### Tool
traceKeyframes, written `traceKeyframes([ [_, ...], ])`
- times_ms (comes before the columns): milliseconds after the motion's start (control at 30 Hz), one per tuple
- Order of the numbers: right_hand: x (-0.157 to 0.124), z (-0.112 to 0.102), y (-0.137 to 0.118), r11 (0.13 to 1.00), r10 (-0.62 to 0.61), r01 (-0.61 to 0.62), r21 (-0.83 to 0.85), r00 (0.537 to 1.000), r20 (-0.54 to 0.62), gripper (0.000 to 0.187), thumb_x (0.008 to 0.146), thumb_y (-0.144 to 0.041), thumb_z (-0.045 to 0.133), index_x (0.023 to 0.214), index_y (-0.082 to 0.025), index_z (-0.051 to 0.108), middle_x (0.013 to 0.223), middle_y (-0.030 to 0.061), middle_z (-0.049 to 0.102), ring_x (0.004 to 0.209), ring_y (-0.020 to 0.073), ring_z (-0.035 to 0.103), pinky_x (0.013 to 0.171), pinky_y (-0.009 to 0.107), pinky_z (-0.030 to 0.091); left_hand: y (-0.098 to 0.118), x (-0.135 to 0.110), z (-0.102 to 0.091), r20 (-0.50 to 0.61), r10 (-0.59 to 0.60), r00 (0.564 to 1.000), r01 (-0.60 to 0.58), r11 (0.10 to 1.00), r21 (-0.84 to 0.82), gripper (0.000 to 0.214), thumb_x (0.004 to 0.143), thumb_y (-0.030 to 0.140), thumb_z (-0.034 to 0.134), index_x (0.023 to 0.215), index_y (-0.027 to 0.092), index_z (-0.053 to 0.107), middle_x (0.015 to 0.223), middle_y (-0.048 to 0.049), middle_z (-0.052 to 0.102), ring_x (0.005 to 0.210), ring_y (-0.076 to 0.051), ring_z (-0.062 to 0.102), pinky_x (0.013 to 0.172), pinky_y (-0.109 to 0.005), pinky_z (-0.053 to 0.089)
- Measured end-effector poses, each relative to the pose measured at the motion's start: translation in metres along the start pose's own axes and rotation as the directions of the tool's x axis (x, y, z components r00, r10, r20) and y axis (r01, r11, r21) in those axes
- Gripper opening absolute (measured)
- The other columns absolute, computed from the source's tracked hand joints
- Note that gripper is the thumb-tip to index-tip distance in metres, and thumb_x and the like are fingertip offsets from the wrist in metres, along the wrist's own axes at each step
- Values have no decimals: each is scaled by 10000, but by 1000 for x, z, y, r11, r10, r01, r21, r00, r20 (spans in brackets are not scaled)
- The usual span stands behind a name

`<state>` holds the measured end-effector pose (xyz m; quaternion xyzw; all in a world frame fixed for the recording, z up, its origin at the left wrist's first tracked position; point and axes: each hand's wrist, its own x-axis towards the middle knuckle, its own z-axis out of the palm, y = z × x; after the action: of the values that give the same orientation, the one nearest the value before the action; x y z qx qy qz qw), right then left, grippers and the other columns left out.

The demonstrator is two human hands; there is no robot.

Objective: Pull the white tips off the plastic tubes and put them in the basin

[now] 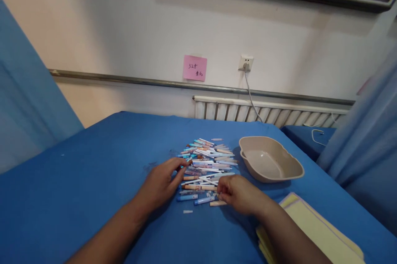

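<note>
A loose heap of pens [214, 165] and pen parts, white, blue, orange and brown, lies on the blue cloth. At its left edge is my left hand [161, 179], thumb and index finger bent together near a small brown piece. Whether they grip that piece, I cannot make out. My right hand [240, 193] is closed at the heap's lower right, fingertips down among the pens; what they pinch is hidden. Between the hands lie a blue-capped pen [204, 200] and another blue pen [187, 198]. A small white pen part [187, 212] lies apart, nearer to me.
A beige plastic basin [269, 158] stands right of the heap. Yellow sheets or cloths [319, 227] are stacked at the lower right, under my right forearm. Behind the blue-covered table [102, 152] are a radiator [223, 109] and a socket [246, 63] with a cord.
</note>
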<state>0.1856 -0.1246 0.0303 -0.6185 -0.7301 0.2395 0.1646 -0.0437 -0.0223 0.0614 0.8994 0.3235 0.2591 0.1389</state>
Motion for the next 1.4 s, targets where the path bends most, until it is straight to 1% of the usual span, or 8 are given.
traceKeyframes([
  [100, 5, 6, 4, 1000, -8, 8, 27, 1000, 9, 86, 801, -241, 535, 833, -191, 597, 728, -15, 648, 614, 97, 516, 527, 185, 289, 0, -1, -3, 46, -45, 998, 43, 998, 34, 232, 905, 326, 392, 985, 211, 577, 921, -27, 655, 817, -170, 599, 725, -256, 433],
  [267, 7, 8, 3, 1000, -5, 5, 12, 999, 32, 105, 816, -261, 526, 828, -186, 598, 728, -11, 647, 625, 102, 510, 546, 191, 293, 3, -1, 2, 203, -72, 976, 61, 996, 64, 241, 910, 305, 366, 925, 210, 588, 843, -17, 652, 756, -166, 586, 642, -233, 397],
  [400, 7, 8, 5, 1000, 0, 0, 0, 1000, 29, 103, 811, -254, 538, 848, -187, 607, 770, -3, 656, 666, 110, 525, 582, 196, 307, 9, -2, 8, 300, -41, 953, 17, 996, 82, 243, 908, 284, 360, 885, 206, 589, 843, -22, 642, 748, -165, 569, 629, -226, 381],
  [600, 6, 3, 10, 1000, 8, -8, -2, 1000, -24, 105, 821, -233, 520, 852, -186, 608, 739, 1, 647, 653, 115, 529, 570, 198, 308, 18, -7, 14, 404, 17, 914, -50, 996, 69, 206, 889, 255, 386, 832, 204, 577, 802, -16, 628, 718, -160, 562, 621, -224, 373],
  [733, 7, 2, 9, 999, 38, -39, -15, 999, -35, 103, 819, -250, 528, 850, -190, 606, 726, -5, 639, 639, 117, 525, 556, 202, 297, 15, -7, 13, 405, 11, 914, -41, 997, 65, 204, 888, 261, 389, 848, 204, 580, 814, -23, 630, 736, -164, 567, 645, -228, 384],
  [933, 7, 1, 11, 989, 81, -92, -115, 992, -96, 82, 799, -214, 525, 820, -186, 599, 767, 11, 635, 657, 122, 514, 573, 216, 284, 11, -5, 11, 412, -2, 911, -29, 997, 68, 211, 889, 279, 386, 887, 205, 583, 859, -31, 637, 751, -169, 573, 658, -232, 397],
  [1233, 9, 3, 10, 977, 101, -113, -179, 992, -75, 97, 813, -266, 547, 834, -193, 608, 831, 21, 623, 704, 132, 532, 604, 220, 313, 13, -7, 9, 432, -14, 902, -41, 992, 117, 167, 851, 299, 462, 784, 204, 583, 759, -9, 620, 666, -155, 547, 574, -224, 340],
  [1400, 10, 4, 8, 973, 105, -113, -202, 993, -52, 132, 829, -295, 538, 864, -201, 625, 885, 35, 615, 743, 142, 552, 638, 223, 335, 13, -9, 10, 458, -14, 889, -69, 984, 166, 100, 798, 286, 530, 780, 205, 587, 777, -16, 637, 671, -169, 555, 569, -238, 337],
])
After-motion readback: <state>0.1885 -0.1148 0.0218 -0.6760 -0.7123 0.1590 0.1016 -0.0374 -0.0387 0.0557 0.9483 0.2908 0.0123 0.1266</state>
